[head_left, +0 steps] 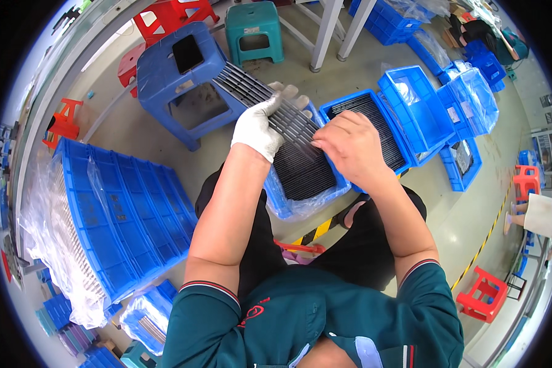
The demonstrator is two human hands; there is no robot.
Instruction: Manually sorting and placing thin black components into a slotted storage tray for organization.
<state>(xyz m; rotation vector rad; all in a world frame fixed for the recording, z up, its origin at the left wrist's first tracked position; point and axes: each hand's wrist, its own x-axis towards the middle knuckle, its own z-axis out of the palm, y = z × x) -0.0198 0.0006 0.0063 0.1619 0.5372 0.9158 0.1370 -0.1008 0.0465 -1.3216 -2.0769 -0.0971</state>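
Note:
My left hand [259, 130], in a white glove, is closed around a bundle of long, thin dark-grey rods [244, 86]. The rods slant from the far left down toward my right hand [351, 146], which is bare. Its thumb and fingers are pinched at the near right end of the bundle; how many rods they grip is hidden. Below both hands stands a blue plastic bin [281, 207] with a clear bag lining, holding rows of similar dark rods [302, 178]. Another blue bin [345, 99] of rods sits just beyond my right hand.
A blue stool [156, 76] carrying a black flat object [187, 53] stands far left, beside a green stool [254, 24]. Stacked blue crates [129, 208] rise at left. More blue bins [418, 119] stand at right, with a red stool [483, 295] nearer.

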